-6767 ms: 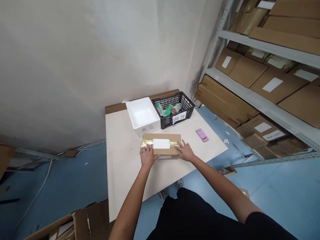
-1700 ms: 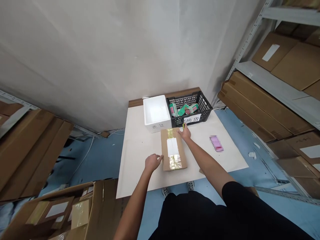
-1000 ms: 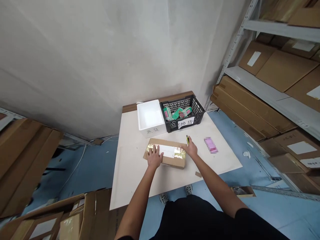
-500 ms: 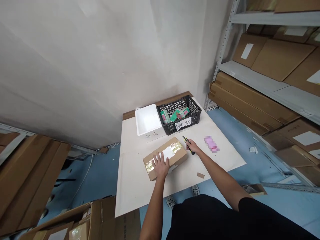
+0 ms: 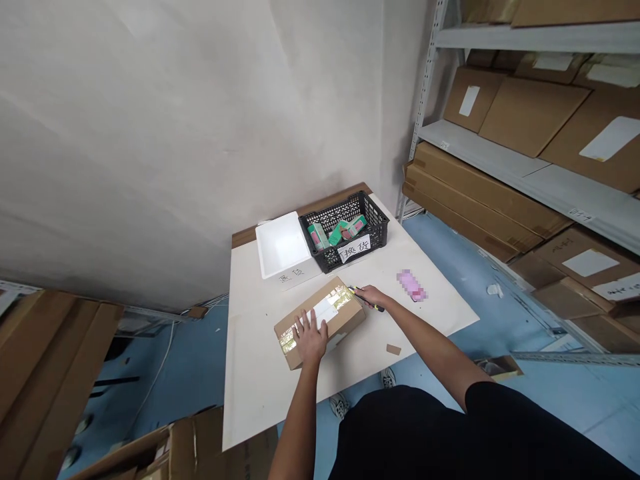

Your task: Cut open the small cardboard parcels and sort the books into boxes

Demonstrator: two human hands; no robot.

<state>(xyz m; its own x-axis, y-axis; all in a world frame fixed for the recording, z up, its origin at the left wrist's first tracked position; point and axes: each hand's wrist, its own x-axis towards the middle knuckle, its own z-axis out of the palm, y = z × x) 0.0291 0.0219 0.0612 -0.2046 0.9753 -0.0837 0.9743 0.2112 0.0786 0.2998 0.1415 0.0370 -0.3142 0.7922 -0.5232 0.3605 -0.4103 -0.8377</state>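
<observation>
A taped brown cardboard box (image 5: 350, 321) lies at an angle on the white-topped table (image 5: 260, 400), a white label on its upper face. My left hand (image 5: 311, 337) rests on top of it with the fingers spread. In my right hand (image 5: 373, 297) is a black and yellow utility knife (image 5: 379, 308), gripped by the handle. Its front end is at the taped right end of the box; whether the blade touches the tape is too small to tell.
Behind the box stand a white foam bin (image 5: 284, 245) and a black plastic crate (image 5: 383, 233) holding green and pink packs. A blurred pink item (image 5: 411, 285) and a cardboard scrap (image 5: 393, 349) lie to the right. Shelving (image 5: 500, 157) with cartons flanks the table.
My right hand has brought the utility knife to the right end of the box, turning it flatter. My left hand stays on the box. The whole view has shifted slightly.
</observation>
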